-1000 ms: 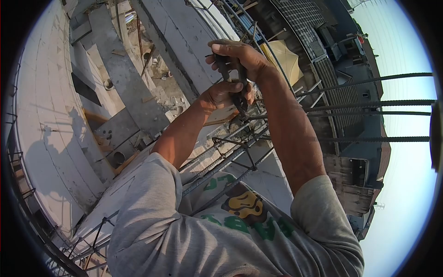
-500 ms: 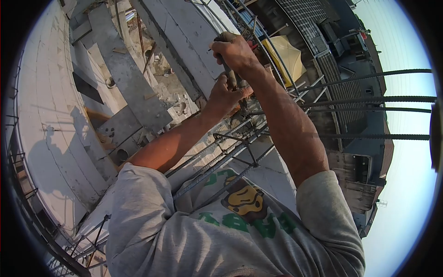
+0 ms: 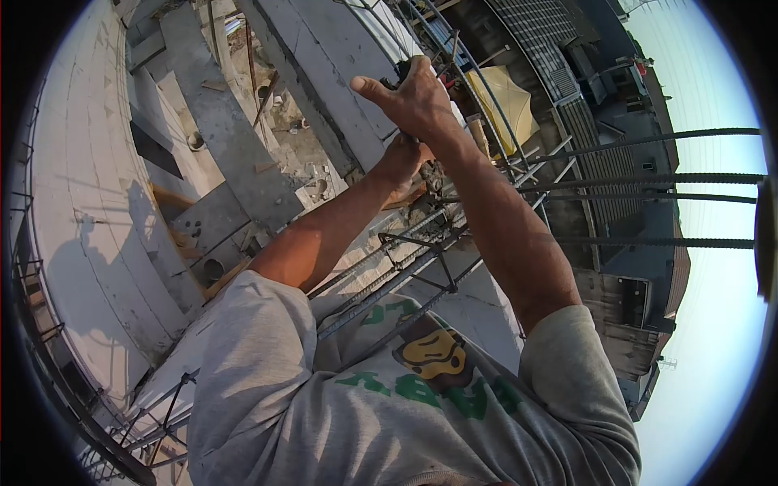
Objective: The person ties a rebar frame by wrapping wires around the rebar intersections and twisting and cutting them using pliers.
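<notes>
My left hand [image 3: 399,166] is closed around the lower part of a dark metal tool, mostly hidden behind both hands. Above it, my right hand [image 3: 413,101] is open, its thumb stretched out to the left and a finger pointing up. A dark part of the tool [image 3: 395,78] shows behind the right hand, between thumb and finger; whether the palm touches it is hard to tell. Just below the hands, steel rebar [image 3: 405,271] with bent wire ties runs diagonally in front of my shirt.
Pale block wall [image 3: 89,227] curves along the left. Grey boards [image 3: 211,105] and rubble lie below. Several horizontal rebars [image 3: 664,178] jut across the right side. Beyond them are a yellow canopy [image 3: 502,105] and tiled roofs [image 3: 539,36].
My right hand has loosened from its grip around the tool, and its thumb and finger are now spread. The left hand has stayed low on the tool, turning slightly.
</notes>
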Demonstrator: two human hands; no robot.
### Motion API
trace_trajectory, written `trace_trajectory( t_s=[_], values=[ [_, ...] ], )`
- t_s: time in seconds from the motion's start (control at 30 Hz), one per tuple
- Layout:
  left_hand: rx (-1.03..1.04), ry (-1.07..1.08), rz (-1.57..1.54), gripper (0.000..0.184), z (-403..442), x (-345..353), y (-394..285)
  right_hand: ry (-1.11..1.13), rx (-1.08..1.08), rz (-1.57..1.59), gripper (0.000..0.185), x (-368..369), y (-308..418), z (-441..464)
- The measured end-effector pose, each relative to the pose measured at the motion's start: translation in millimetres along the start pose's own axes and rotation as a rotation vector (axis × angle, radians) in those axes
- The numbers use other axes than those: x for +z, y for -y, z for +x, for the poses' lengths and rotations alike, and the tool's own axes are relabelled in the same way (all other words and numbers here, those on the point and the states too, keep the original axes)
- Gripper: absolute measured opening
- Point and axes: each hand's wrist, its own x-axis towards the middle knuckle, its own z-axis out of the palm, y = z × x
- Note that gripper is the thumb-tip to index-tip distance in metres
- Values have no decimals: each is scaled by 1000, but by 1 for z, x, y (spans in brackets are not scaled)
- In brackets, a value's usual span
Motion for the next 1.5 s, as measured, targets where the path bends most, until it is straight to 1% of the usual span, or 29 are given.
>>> trace_trajectory(
  t_s=[0.1, 0.13, 0.17, 0.23, 0.27, 0.3, 0.33, 0.43, 0.53, 0.63, 0.67, 0.77, 0.87, 0.9, 0.97, 1.0, 1.1, 1.2, 1.3, 1.4, 1.5],
  values=[
    [-85, 294, 188, 24, 7, -11, -15, 188, 29, 211, 93, -17, -24, 20],
    [-68, 340, 134, 25, 11, -13, -14, 242, 33, 308, 93, -21, -30, 26],
    [-98, 374, 91, 26, 12, -16, -15, 298, 36, 406, 93, -21, -34, 28],
    [-156, 440, 5, 27, 10, -19, -22, 425, 48, 606, 87, -23, -32, 29],
    [-185, 430, -18, 31, 8, -20, -24, 470, 50, 718, 84, -20, -34, 32],
    [-185, 447, 0, 31, 8, -20, -26, 514, 50, 830, 81, -17, -37, 36],
    [-185, 464, 17, 31, 8, -20, -28, 612, 41, 885, 82, -17, -41, 44],
    [-193, 504, 26, 34, 8, -19, -31, 754, 42, 1071, 78, -16, -42, 50],
    [-208, 520, 36, 39, 0, -17, -43, 871, -1, 1182, 75, -6, -40, 52],
    [-234, 483, 78, 44, -12, -17, -59, 1009, -67, 1189, 81, 7, -39, 58],
    [-251, 491, 68, 44, -12, -20, -59, 1027, -52, 1171, 78, 12, -41, 62],
    [-262, 533, -15, 44, -9, -31, -50, 1121, 53, 1159, 63, 12, -33, 61],
    [-237, 639, -119, 46, 1, -47, -30, 1262, 137, 1171, 53, 26, -31, 67],
    [-224, 677, -151, 48, 1, -47, -32, 1230, 137, 1095, 50, 26, -27, 68],
    [-242, 558, -153, 41, -8, -46, -31, 1164, 140, 953, 44, 24, -17, 64],
    [-253, 501, -151, 38, -11, -45, -33, 1090, 162, 885, 34, 22, -10, 60],
    [-350, 518, -116, 46, -13, -58, -36, 1021, 144, 824, 29, 24, -6, 55],
    [-392, 463, -154, 50, -9, -54, -31, 858, 108, 775, 28, 14, -6, 50],
    [-245, 199, -120, 58, -23, -25, -37, 735, 114, 737, 25, 10, -4, 46],
    [-19, -265, 299, 58, -36, -5, -32, 471, 105, 521, 22, 9, 4, 38],
    [-71, -350, 644, 60, -39, 11, -33, 322, 31, 457, 22, 37, -19, 53]
  ],
)
